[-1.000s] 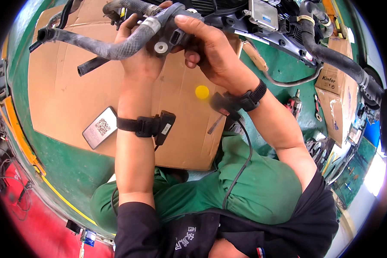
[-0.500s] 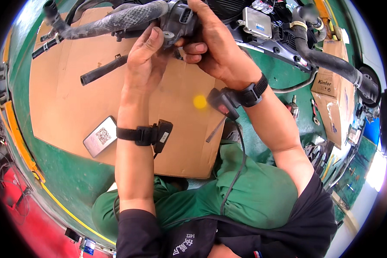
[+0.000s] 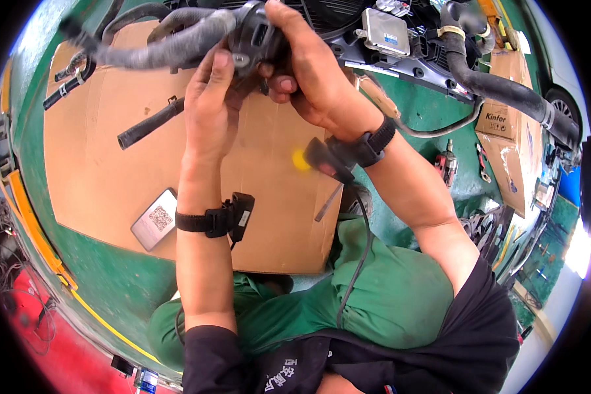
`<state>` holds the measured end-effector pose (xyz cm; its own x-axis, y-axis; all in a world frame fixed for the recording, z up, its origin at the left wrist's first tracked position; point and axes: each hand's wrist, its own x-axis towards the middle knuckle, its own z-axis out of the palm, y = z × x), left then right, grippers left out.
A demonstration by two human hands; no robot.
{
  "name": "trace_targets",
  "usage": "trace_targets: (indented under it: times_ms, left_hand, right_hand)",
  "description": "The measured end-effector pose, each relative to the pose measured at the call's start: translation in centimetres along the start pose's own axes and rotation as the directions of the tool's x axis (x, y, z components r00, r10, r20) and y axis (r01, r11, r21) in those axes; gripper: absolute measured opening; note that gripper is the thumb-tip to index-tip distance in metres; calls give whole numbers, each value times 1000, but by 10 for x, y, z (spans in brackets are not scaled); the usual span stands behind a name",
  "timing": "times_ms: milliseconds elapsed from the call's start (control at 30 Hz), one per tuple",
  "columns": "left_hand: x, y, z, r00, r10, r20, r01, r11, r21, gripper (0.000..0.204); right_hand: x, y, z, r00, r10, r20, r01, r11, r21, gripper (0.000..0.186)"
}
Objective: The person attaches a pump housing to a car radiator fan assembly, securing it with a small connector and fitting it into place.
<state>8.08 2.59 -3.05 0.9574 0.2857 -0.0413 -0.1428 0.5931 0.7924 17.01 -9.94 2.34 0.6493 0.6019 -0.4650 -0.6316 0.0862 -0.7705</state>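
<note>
Both hands grip a black pump-like housing (image 3: 256,36) with an electrical socket on its face, at the top middle. My left hand (image 3: 207,108) is closed round its lower left side, thumb up beside a round metal bushing. My right hand (image 3: 312,82) wraps its right side, thumb over the top and fingers curled beneath. A thick grey-black rubber hose (image 3: 157,54) runs left from the housing; its far end is smeared by motion. Below it, a shorter black hose (image 3: 152,125) sticks out over the cardboard (image 3: 111,177). The housing's back is hidden by my hands.
A phone (image 3: 155,219) lies on the cardboard near my left forearm. At the upper right are a silver control module (image 3: 385,31) and a thick bent hose (image 3: 499,92). A cardboard box (image 3: 505,151), a red-and-grey power tool (image 3: 447,164) and a wrench (image 3: 483,163) rest on the green floor.
The housing has shifted left and turned slightly, with both hands still on it. Its attached hose has swung downward at the left end. The whole view has shifted a little.
</note>
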Motion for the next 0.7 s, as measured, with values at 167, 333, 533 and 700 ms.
trace_targets:
  times_ms: [167, 333, 533, 700]
  left_hand:
    - [-7, 0, 0, 996, -91, -25, 88, 989, -116, 51]
    - [-8, 1, -1, 987, -127, -94, 114, 985, -129, 45]
    - [-14, -1, 7, 941, -274, -198, 294, 952, 81, 37]
    - [-15, -12, 8, 926, -259, -276, 278, 960, 31, 34]
  right_hand:
    - [6, 5, -20, 1000, -5, 13, 7, 994, -110, 47]
    - [6, 5, -35, 995, -71, 68, 90, 939, -332, 50]
    - [7, -2, -43, 988, -139, 65, 153, 908, -389, 50]
    - [11, -4, -48, 983, -143, 116, 179, 889, -421, 52]
